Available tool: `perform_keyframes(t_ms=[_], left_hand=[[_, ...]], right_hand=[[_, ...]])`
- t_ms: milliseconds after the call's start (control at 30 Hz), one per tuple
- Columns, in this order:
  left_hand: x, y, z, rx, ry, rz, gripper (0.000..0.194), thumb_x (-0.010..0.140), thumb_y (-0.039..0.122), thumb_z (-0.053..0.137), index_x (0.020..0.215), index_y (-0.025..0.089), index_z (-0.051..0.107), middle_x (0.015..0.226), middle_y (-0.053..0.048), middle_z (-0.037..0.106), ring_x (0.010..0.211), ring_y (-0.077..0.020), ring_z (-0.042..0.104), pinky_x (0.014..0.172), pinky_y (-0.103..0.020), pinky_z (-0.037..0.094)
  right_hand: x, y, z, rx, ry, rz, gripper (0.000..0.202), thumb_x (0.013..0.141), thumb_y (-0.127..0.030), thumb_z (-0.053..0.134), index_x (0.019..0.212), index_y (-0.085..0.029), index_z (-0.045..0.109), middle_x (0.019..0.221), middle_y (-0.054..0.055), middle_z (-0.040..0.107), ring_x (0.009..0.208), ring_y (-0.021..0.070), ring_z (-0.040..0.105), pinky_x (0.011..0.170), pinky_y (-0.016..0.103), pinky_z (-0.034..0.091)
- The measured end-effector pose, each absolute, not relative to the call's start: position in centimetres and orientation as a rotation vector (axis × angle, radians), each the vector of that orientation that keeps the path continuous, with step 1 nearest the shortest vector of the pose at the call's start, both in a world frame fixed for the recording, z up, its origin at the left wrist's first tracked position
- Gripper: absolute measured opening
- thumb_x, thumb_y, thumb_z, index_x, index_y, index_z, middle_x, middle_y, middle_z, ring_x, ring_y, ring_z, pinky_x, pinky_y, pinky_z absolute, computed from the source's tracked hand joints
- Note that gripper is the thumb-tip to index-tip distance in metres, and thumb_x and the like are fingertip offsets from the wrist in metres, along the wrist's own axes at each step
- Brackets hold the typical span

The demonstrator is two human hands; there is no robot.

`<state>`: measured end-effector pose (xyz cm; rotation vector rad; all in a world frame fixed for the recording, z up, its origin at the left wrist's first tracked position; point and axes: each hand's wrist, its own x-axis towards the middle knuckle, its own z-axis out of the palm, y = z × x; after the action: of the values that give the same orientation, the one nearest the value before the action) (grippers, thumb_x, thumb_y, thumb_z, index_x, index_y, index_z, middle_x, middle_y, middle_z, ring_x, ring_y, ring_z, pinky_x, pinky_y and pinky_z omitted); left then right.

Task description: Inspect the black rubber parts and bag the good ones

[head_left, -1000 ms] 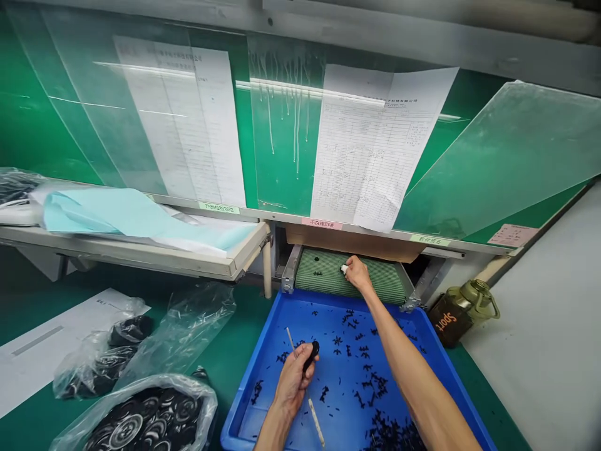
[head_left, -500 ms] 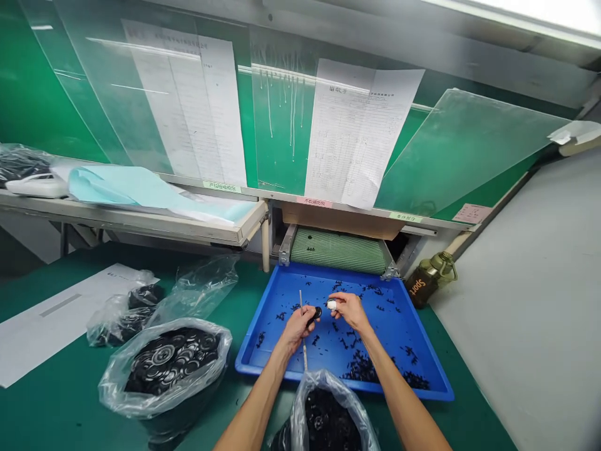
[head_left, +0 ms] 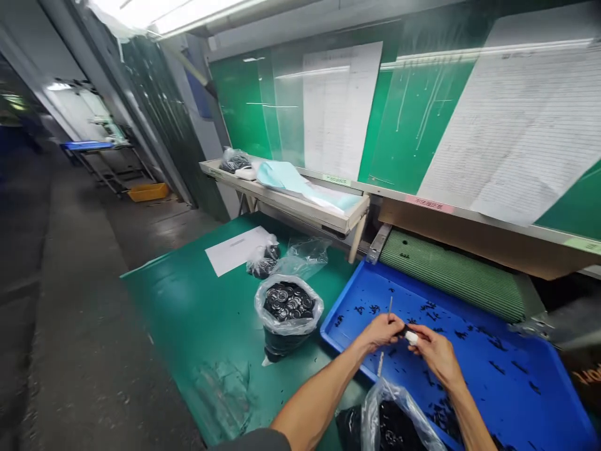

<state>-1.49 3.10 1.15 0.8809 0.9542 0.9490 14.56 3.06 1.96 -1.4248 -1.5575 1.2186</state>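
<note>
Over the blue tray (head_left: 357, 294), my left hand (head_left: 382, 332) is closed on a small black part (head_left: 402, 331) and a thin stick (head_left: 390, 305). Close against it, my right hand (head_left: 434, 354) pinches a small white piece (head_left: 412, 338) by the black part. Small black bits are scattered in the tray. Below my hands stands an open plastic bag (head_left: 394, 426) of black parts, near the tray's front edge. Another open bag (head_left: 288, 304) filled with black rings is left of my left forearm.
A green conveyor belt (head_left: 451, 272) ends at the tray's back. A tied bag (head_left: 263, 260) and white paper (head_left: 235, 250) lie on the green table (head_left: 201, 319). A shelf (head_left: 323, 216) stands behind them. A bottle is at the right edge.
The view has swung left, bringing an aisle and the table's left end into sight. My hands have come together, with the white piece now close against the black part.
</note>
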Motion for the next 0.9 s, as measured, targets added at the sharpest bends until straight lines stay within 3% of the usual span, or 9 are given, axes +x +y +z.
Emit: perform_keyframes(t_ms=[300,500,567,767,900], left_hand=[[-1.0,3.2,0.5,0.888,0.890,1.021,0.042,0.061,0.052,0.068,0.071,0.018,0.046,0.050,0.005,0.051,0.039,-0.0057,0.038,0.039,-0.021,0.026],[-0.5,2.6,0.7,0.933,0.916,1.081,0.042,0.060,0.053,0.068,0.069,0.018,0.046,0.050,0.000,0.056,0.039,-0.0079,0.043,0.038,-0.020,0.027],[-0.6,2.2,1.3,0.938,0.912,1.113,0.045,0.058,0.055,0.069,0.068,0.018,0.046,0.050,0.000,0.056,0.041,-0.0088,0.045,0.038,-0.020,0.026],[-3.5,0.0,6.7,0.937,1.006,1.322,0.054,0.066,0.072,0.048,0.076,0.020,0.038,0.057,0.005,0.049,0.034,-0.0016,0.026,0.038,-0.019,0.017],[-9.2,-3.2,12.4,1.086,1.149,1.376,0.044,0.076,0.065,0.041,0.079,0.021,0.038,0.063,0.004,0.050,0.037,-0.0031,0.030,0.040,-0.019,0.020]], right_hand=[[13.5,2.8,1.0,-1.462,-1.393,1.110,0.036,0.063,-0.047,0.054,0.077,-0.016,0.062,0.051,0.003,0.062,0.046,0.0162,0.058,0.045,0.025,0.045],[12.2,1.4,2.4,-1.729,-1.642,0.591,0.031,0.071,-0.032,0.038,0.092,-0.022,0.058,0.060,0.005,0.067,0.055,0.0205,0.062,0.053,0.029,0.044],[12.0,1.0,3.4,-1.696,-1.728,0.587,0.035,0.072,-0.029,0.037,0.100,-0.023,0.056,0.061,0.005,0.067,0.054,0.0201,0.062,0.053,0.029,0.044],[14.3,0.0,3.5,-1.490,-1.496,0.842,0.040,0.071,-0.039,0.040,0.104,-0.018,0.047,0.074,0.005,0.070,0.060,0.0200,0.067,0.057,0.030,0.052],[17.4,-2.6,0.1,-1.611,-1.614,0.900,0.029,0.070,-0.039,0.040,0.090,-0.021,0.050,0.070,0.005,0.070,0.058,0.0204,0.066,0.055,0.030,0.050]])
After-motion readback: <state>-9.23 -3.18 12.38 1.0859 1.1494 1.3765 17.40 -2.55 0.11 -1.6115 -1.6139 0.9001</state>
